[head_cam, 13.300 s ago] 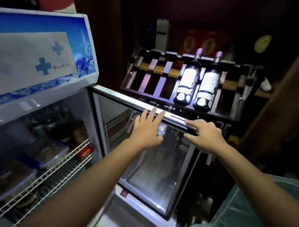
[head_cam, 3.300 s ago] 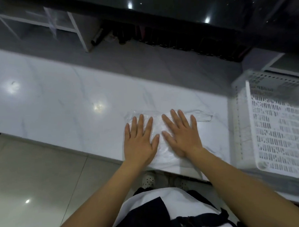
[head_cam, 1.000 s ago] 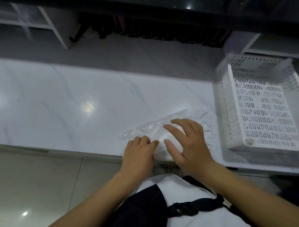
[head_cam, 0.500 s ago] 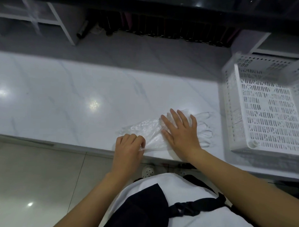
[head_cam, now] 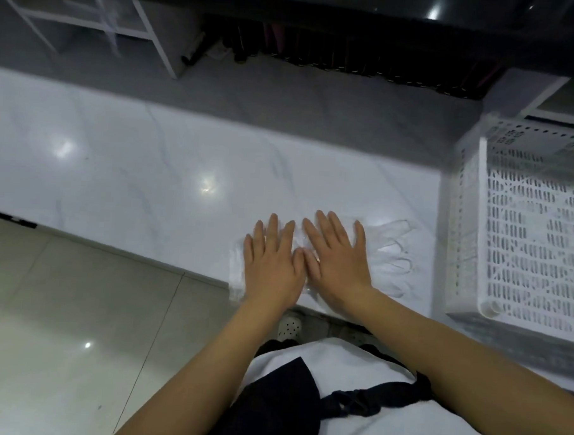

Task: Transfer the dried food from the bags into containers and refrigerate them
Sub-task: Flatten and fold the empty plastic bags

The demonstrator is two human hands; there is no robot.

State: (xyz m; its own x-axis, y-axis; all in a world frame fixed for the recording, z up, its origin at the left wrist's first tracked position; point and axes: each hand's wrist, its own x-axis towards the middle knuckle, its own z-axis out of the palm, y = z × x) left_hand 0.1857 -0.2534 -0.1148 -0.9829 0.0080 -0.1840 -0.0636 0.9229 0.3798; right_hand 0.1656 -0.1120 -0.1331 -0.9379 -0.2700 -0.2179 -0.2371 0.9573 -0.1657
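Since half a second ago the left hand [head_cam: 272,269] has uncurled, and both it and the right hand [head_cam: 339,264] lie flat with fingers [head_cam: 324,229] spread, grasping nothing, pressing the empty plastic bags [head_cam: 394,258] on the worktop [head_cam: 149,165], suggesting only tidying remains.

Light comes from overhead: small ceiling lamps glint as sharp specks on the dark glossy surface at 12 to 1 o'clock, and as soft blooms of glare on the white marble bench [head_cam: 149,165] at 9 and 10 o'clock. Another speck shines on the floor tiles [head_cam: 60,339] at 8 o'clock. The scene is moderately dim, with a cool bluish cast; the top band falls near black. A grey shadow covers the bench's far strip. The white basket [head_cam: 527,247] at 3 o'clock is smeared by motion blur, its holes doubled. Straight edges bow toward the corners, as a wide lens gives. The left hand [head_cam: 272,266] and right hand [head_cam: 338,260] look slightly soft-edged.
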